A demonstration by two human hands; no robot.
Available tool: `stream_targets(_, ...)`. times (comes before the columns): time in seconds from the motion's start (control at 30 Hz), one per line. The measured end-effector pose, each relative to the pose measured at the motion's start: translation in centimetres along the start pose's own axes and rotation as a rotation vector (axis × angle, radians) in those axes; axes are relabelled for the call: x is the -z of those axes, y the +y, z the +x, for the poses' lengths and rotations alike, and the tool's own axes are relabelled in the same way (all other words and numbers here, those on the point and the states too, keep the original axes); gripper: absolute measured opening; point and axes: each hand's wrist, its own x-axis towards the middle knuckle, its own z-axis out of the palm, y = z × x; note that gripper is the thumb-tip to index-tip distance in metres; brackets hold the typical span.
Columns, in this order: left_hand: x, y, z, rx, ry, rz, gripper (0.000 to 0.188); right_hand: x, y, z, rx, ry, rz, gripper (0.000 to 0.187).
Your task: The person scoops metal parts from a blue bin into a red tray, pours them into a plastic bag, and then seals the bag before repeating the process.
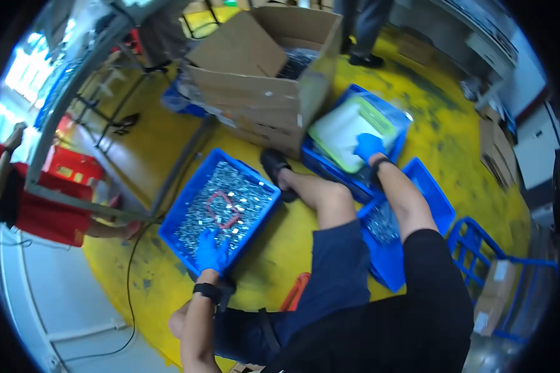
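Note:
My left hand (211, 251), in a blue glove, is at the near edge of a blue bin (179, 247) full of small shiny metallic pieces (214, 180). Its fingers are apart and touch the pieces, with nothing visible in them. A red ring-like frame (231, 221) lies on the pieces just beyond the fingertips. My right hand (369, 147), also gloved in blue, is over a white tray with a light green rim (379, 118). That tray rests tilted on another blue bin (330, 166). The right fingers point down at the white surface; their grip is too small to make out.
A large open cardboard box (249, 102) stands ahead. By my right leg is a blue bin (438, 202) with more shiny pieces. A blue cart (473, 239) stands at right, a metal frame (99, 202) at left. Other people stand at the left and far side. A cable crosses the yellow floor.

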Motion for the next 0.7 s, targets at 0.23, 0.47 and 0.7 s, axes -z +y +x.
stream_targets(0.23,0.1,1.1,-0.6,0.0,-0.071,-0.093,0.036,-2.0,2.2,-0.5,-0.005,-0.146,-0.057,0.02)
stream_targets(0.47,-0.5,-0.1,-1.4,0.032,-0.096,-0.098,0.036,2.0,0.2,-1.0,-0.122,-0.025,-0.082,0.015)
stream_targets(0.7,-0.6,0.0,-0.3,0.014,-0.108,-0.094,0.037,0.2,1.6,-1.3,0.207,-0.155,-0.242,0.015)
